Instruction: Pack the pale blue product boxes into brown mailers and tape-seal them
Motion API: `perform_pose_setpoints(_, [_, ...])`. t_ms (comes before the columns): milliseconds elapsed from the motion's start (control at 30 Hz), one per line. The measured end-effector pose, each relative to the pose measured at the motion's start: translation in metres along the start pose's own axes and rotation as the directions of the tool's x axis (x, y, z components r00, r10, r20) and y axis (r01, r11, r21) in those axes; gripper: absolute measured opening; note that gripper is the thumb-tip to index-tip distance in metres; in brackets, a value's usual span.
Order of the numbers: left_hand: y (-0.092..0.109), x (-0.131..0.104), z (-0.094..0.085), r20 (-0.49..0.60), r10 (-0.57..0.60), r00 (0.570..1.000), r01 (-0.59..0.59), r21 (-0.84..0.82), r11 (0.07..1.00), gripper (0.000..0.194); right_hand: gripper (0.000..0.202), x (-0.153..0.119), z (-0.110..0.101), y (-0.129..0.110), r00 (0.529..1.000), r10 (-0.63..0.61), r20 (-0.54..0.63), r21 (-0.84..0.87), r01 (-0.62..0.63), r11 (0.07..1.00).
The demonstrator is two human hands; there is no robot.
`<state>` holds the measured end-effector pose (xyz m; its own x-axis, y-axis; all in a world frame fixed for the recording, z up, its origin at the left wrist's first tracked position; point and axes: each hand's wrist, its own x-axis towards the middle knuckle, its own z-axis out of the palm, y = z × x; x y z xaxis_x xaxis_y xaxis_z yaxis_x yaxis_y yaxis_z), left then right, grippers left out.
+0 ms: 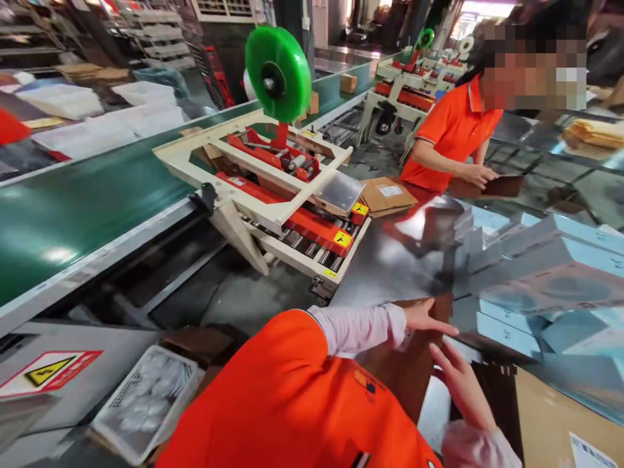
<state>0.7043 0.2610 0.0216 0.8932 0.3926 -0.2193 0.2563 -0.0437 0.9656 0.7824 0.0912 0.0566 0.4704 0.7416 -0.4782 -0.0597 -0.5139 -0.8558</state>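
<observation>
My left hand (429, 318) is at the brown cardboard (402, 374), fingers stretched out toward the right, at its upper edge. Just below it, my right hand (455, 374) has its fingers extended and pointing up and left, near the right edge of the same cardboard. The fingertips of the two hands are close together, with a small gap between them. Neither hand visibly grips anything. Whether the fingers touch the cardboard I cannot tell.
Pale blue boxes (546, 273) are stacked at the right. A taping machine (292, 175) with a green tape roll (277, 75) stands left of the metal table (390, 266). Beyond, a person in orange (448, 136) holds dark cardboard (504, 186). A labelled carton (560, 416) lies at lower right.
</observation>
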Motion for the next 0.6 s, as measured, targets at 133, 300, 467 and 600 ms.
perform_pose_setpoints(133, [0.014, -0.005, -0.025, -0.028, -0.012, 1.000, 0.009, -0.092, 0.996, 0.102, 0.068, 0.017, 0.012, -0.002, 0.951, -0.246, -0.188, -0.126, 0.225, 0.966])
perform_pose_setpoints(300, [0.050, 0.003, -0.041, -0.123, 0.040, 0.992, 0.023, 0.475, 0.880, 0.119, 0.021, -0.012, 0.001, -0.016, 0.635, -0.648, 0.419, -0.672, 0.697, 0.249])
perform_pose_setpoints(467, [0.088, 0.023, -0.047, 0.267, 0.380, 0.886, -0.394, 0.865, 0.310, 0.031, 0.022, -0.047, 0.070, -0.051, 0.699, -0.355, 0.620, -0.762, 0.645, -0.062])
perform_pose_setpoints(600, [0.077, 0.006, -0.045, 0.443, 0.320, 0.837, -0.514, 0.837, 0.188, 0.022, 0.019, -0.035, 0.097, -0.069, 0.624, -0.098, 0.775, -0.625, 0.780, 0.024])
